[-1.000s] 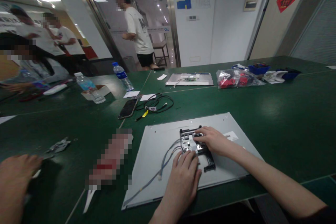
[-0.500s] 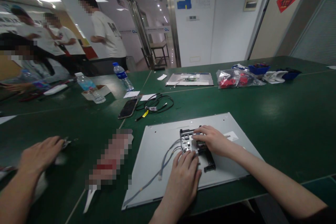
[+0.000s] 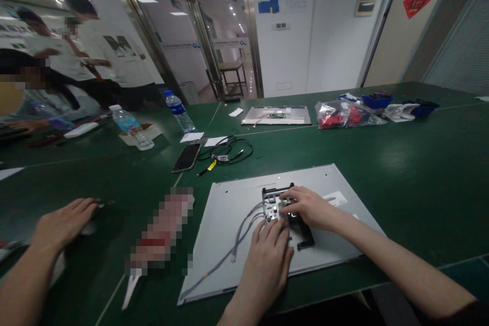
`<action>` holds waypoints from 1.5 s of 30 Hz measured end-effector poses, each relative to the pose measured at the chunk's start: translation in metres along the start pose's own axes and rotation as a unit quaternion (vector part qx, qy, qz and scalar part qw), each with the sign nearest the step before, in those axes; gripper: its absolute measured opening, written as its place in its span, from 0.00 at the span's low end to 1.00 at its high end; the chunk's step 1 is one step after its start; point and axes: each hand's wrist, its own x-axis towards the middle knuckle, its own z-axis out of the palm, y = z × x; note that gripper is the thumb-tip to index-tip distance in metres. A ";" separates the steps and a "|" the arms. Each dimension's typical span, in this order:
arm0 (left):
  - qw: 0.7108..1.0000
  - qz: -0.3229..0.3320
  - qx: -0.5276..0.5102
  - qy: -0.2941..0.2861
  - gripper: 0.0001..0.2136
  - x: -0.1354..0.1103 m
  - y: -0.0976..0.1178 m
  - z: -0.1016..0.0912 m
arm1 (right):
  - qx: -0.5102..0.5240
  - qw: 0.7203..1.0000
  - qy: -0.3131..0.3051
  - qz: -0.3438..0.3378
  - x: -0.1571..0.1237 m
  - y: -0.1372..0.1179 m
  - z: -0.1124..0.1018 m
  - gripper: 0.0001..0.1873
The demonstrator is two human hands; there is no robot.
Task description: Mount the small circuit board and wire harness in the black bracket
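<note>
A flat grey-white display panel [image 3: 237, 214] lies on the green table. On its middle sits a black bracket [image 3: 305, 237] around a metal plate with a circuit board [image 3: 272, 209]. Grey cables [image 3: 240, 229] run from the board down the panel's left side. My left hand [image 3: 269, 249] rests on the lower left edge of the bracket, fingers extended and thumb apart. Over the upper right of the board is my right hand [image 3: 309, 208], thumb and forefinger close together; whatever lies between them is too small to make out.
Left of me, another person's hand [image 3: 66, 221] rests on the table. A pixelated pinkish item [image 3: 164, 226] lies beside the panel. Beyond are a phone [image 3: 187, 157], a coiled black cable [image 3: 229, 155], bottles [image 3: 179, 111], a second panel [image 3: 275, 115] and a plastic bag [image 3: 347, 114].
My right hand has shifted slightly down over the board, while my left hand stays put. The other person's hand moved a little right, and a standing person in the background moved left.
</note>
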 end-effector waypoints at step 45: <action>1.000 0.002 -0.003 -0.001 0.14 -0.001 0.001 -0.004 | -0.027 0.998 0.006 0.059 0.000 -0.002 -0.005 0.27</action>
